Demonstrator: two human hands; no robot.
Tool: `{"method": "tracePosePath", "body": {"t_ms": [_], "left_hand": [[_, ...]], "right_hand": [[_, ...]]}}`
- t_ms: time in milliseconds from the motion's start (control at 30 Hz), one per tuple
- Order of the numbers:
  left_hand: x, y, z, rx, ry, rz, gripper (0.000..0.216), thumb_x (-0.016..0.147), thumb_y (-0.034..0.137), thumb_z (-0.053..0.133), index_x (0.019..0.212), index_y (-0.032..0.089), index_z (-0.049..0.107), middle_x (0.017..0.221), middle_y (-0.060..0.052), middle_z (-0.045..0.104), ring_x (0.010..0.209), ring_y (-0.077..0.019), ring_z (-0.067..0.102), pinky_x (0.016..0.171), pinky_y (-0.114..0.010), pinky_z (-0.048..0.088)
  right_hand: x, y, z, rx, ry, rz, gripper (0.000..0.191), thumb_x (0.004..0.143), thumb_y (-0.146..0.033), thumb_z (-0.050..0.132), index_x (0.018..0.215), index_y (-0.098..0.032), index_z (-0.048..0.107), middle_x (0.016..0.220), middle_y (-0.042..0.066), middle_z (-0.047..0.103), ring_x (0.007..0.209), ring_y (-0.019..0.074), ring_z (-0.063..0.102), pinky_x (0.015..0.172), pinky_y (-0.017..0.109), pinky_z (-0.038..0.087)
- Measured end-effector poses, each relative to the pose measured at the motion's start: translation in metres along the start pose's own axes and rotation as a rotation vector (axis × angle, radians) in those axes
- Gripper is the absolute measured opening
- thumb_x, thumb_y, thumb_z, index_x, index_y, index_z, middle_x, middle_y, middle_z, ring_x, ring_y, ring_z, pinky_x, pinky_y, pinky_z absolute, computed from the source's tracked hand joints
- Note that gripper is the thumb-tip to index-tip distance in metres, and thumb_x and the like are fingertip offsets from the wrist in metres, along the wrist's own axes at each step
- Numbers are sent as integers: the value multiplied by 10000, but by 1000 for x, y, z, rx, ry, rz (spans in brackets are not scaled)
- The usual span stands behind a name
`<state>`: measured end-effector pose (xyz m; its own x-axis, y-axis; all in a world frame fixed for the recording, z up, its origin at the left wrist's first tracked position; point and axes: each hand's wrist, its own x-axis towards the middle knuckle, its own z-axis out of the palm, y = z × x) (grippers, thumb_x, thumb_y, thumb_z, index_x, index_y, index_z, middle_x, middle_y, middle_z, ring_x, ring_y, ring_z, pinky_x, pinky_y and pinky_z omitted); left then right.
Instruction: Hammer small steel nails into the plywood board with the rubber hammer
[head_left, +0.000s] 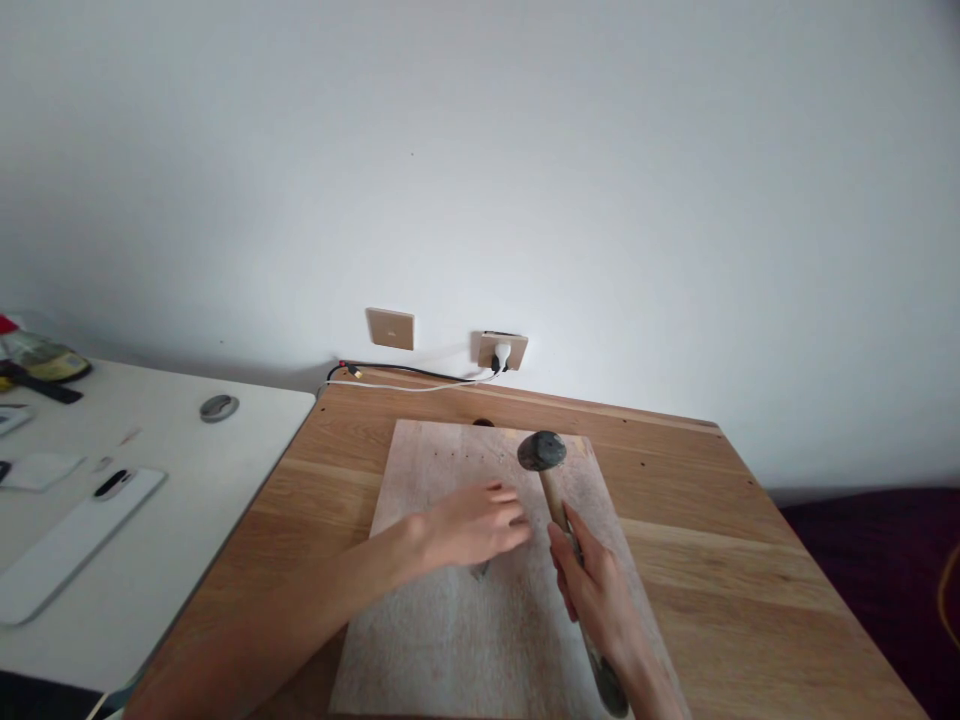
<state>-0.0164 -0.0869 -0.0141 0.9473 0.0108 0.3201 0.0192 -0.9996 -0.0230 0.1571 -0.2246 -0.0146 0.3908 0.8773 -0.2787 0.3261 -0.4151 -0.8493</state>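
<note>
My right hand is wrapped round the wooden handle of a rubber mallet. Its dark head is up, over the far right part of a pale, worn wooden board. Over the middle of that board is my left hand, palm down, its fingers bent and drawn together. The thumb and whatever the fingertips may hold are hidden. A small greyish object shows on the board just below the left hand, too blurred to name. Several small dark holes or nail points run along the board's far edge.
The board lies on a wooden table against a white wall. Cables run along the table's back to a wall socket. On a white table at left are a white phone-like object, a grey round item and a bottle.
</note>
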Motion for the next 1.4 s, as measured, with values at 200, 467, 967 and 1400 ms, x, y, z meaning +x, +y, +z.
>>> {"method": "tracePosePath", "body": {"t_ms": [200,467,967,1400], "left_hand": [[16,14,1,119,27,49,139,925,122,695,811,191,657,760,-30,681,768,-196,663,759,-342,485],[-15,-41,-15,-195,3,-404,181,970,76,583,997,199,714,1043,-37,694,994,-167,676,845,-259,517],[-19,-56,-7,-389,-57,-486,308,828,-72,601,866,213,709,845,-9,699,929,-180,695,794,-235,470],[-12,-52,9,-575,-34,-624,301,870,-22,601,959,205,777,949,-33,798,898,-171,736,815,-233,507]], "right_hand": [[-11,2,-9,21,-10,-22,767,907,-768,471,1319,-127,560,528,-97,439,371,122,406,350,230,318],[-16,10,-14,45,-15,0,634,909,-761,515,1166,-185,578,559,-81,462,385,121,431,352,227,334],[-15,9,-4,16,-78,-47,765,959,-712,465,1369,-75,570,593,-77,428,435,121,394,386,246,331],[-14,15,-3,-19,-66,-77,766,984,-709,450,1392,-78,598,615,-58,442,423,130,415,383,251,313]]}}
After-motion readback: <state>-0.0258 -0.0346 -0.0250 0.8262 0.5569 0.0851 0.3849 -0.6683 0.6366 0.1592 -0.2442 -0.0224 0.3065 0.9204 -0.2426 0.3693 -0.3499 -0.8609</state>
